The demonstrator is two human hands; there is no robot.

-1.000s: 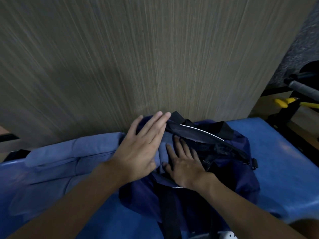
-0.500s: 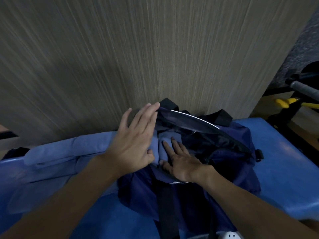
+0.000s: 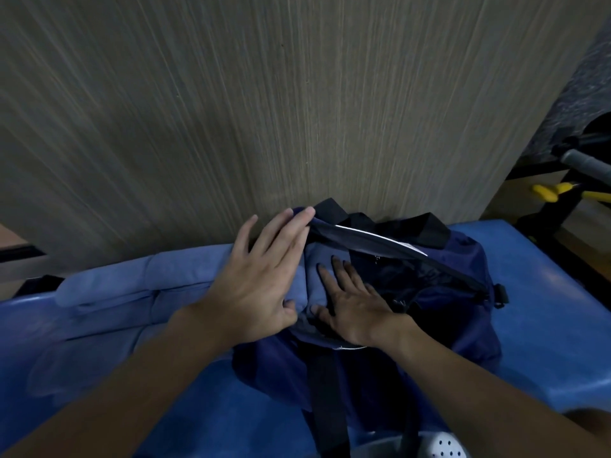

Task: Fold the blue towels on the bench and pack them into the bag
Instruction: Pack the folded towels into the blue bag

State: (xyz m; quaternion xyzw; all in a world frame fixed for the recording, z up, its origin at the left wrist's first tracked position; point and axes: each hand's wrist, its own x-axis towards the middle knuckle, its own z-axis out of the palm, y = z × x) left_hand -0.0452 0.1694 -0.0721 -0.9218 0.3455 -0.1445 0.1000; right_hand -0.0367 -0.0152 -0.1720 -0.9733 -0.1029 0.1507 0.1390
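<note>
A blue padded bench [image 3: 542, 292] spans the lower frame; a navy bag [image 3: 446, 312] sits centre-right, light-blue towels [image 3: 132, 292] at left.

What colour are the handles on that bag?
Black handles on a navy bag, clearest in the head view.

Far wall: a tall panel [image 3: 297, 110] with fine vertical wood grain, grey-brown, fills most of the view.
Furniture: a blue padded bench [image 3: 529, 292] stands against the panel's foot.
Far right: a dark speckled surface [image 3: 575, 104] rises beyond the panel's edge; below it is a black metal frame [image 3: 542, 166] with a grey grip [image 3: 585, 163] and a yellow piece [image 3: 549, 192].
Floor: tan boards [image 3: 506, 203] show at the right.
Light: dim, with a soft sheen on the bench's right side.
</note>
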